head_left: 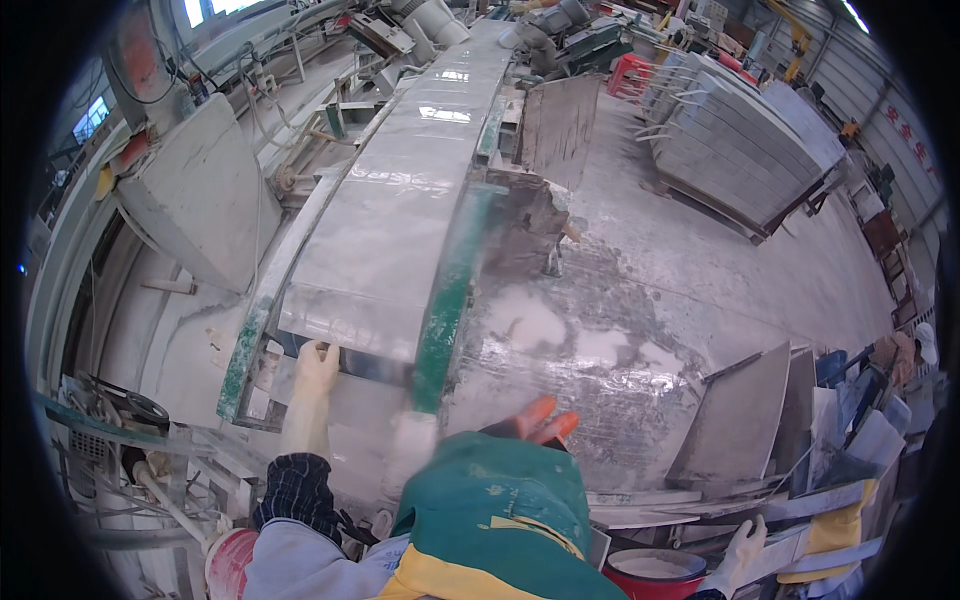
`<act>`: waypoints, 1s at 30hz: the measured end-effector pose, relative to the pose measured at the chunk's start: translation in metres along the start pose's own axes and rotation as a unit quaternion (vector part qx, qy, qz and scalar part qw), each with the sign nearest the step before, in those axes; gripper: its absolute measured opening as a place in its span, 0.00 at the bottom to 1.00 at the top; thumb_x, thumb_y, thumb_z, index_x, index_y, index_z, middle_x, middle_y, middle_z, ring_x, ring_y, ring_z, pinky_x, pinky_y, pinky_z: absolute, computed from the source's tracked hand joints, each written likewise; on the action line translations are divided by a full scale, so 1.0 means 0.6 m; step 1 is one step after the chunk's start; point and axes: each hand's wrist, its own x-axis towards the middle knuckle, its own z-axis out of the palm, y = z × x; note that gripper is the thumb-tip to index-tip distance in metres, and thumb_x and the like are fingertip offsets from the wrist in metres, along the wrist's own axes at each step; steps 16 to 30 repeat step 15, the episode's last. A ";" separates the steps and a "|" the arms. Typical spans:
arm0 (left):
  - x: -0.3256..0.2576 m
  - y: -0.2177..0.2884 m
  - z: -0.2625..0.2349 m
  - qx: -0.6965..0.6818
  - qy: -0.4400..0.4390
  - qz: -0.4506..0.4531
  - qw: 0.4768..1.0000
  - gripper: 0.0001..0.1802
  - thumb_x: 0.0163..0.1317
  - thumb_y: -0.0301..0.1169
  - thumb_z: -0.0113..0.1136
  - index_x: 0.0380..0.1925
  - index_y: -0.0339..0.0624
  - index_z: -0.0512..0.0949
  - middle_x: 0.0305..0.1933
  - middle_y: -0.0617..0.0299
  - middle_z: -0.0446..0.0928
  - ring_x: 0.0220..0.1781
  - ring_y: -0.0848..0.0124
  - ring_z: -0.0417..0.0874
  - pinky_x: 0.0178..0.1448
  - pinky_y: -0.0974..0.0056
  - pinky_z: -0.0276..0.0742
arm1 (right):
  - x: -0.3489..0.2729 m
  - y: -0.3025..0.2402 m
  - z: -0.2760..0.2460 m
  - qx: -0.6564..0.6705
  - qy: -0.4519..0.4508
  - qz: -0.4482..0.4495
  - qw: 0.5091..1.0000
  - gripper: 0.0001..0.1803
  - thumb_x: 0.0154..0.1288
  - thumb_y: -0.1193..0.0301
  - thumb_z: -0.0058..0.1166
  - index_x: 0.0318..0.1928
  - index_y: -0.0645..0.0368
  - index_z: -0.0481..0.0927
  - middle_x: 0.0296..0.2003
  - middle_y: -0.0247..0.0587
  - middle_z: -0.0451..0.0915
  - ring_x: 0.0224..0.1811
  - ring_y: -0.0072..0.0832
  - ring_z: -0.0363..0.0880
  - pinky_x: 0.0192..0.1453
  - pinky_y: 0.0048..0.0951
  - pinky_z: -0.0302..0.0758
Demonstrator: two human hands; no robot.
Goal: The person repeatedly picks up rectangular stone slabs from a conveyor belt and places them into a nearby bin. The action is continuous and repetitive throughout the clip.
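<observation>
My left hand [317,372], in a cream glove with a dark cuff, is at the near edge of a long, wet, grey stone slab [385,230]. Its fingers curl onto the slab's near left corner. The slab lies along a conveyor bed with a green side rail [452,300] on its right. Low on the right is my right hand [742,552] in a white glove, fingers apart, beside pale bars [790,548]. Green cloth with yellow trim [500,490] fills the lower middle. Beyond it stick out orange glove fingers [546,420]; whose they are, I cannot tell.
A red bucket [655,572] with pale contents stands low right, near leaning panels [735,415]. Stacked slabs [735,135] sit on a frame far right. A large pale block [205,190] stands left of the bed. Machinery [430,20] lines the far end; wet floor lies right.
</observation>
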 end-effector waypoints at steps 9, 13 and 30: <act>0.024 0.065 0.059 0.560 0.080 0.293 0.771 0.41 0.62 0.27 0.54 0.75 0.55 0.51 0.78 0.54 0.52 0.80 0.55 0.51 0.80 0.52 0.48 | -0.016 0.096 -0.015 -0.134 0.097 0.155 0.974 0.30 0.67 0.56 0.53 0.61 0.67 0.74 0.59 0.63 0.73 0.63 0.52 0.70 0.70 0.42 0.64; 0.064 0.086 0.070 0.531 0.004 0.282 0.799 0.42 0.61 0.22 0.52 0.75 0.53 0.51 0.78 0.55 0.51 0.79 0.55 0.52 0.81 0.52 0.47 | -0.017 0.138 -0.001 -0.139 0.059 0.177 0.973 0.32 0.66 0.54 0.55 0.63 0.65 0.72 0.63 0.59 0.71 0.66 0.51 0.68 0.71 0.42 0.62; 0.070 0.089 0.066 0.537 -0.004 0.282 0.795 0.44 0.58 0.21 0.55 0.75 0.53 0.51 0.78 0.56 0.52 0.79 0.55 0.52 0.81 0.52 0.47 | -0.004 0.176 0.007 -0.133 0.046 0.189 0.972 0.34 0.66 0.53 0.56 0.64 0.64 0.71 0.65 0.56 0.70 0.67 0.50 0.67 0.72 0.41 0.61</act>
